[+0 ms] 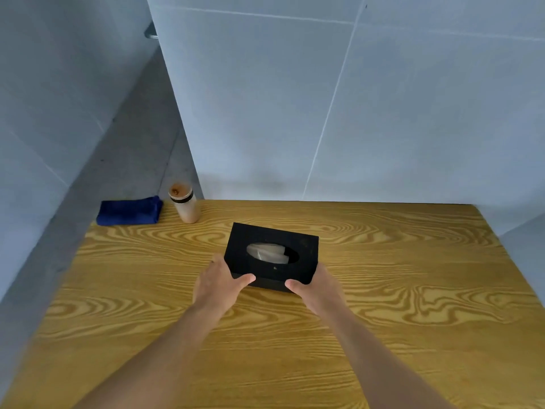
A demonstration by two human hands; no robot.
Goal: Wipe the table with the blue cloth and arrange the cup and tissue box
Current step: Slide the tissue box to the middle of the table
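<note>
A black tissue box (298, 243) with a white tissue in its oval slot stands near the middle of the wooden table (383, 305). My left hand (216, 286) grips its left end, thumb across the near face. My right hand (317, 287) grips its right end, thumb also on the near face. A folded blue cloth (129, 210) lies at the table's far left corner. Just right of it stands a tall beige cup (185, 205) with a lid and a dark band.
Grey tiled walls rise right behind the table's far edge and along its left side. A metal fitting (151, 33) sticks out of the wall at the upper left. The table's right edge runs diagonally past the box.
</note>
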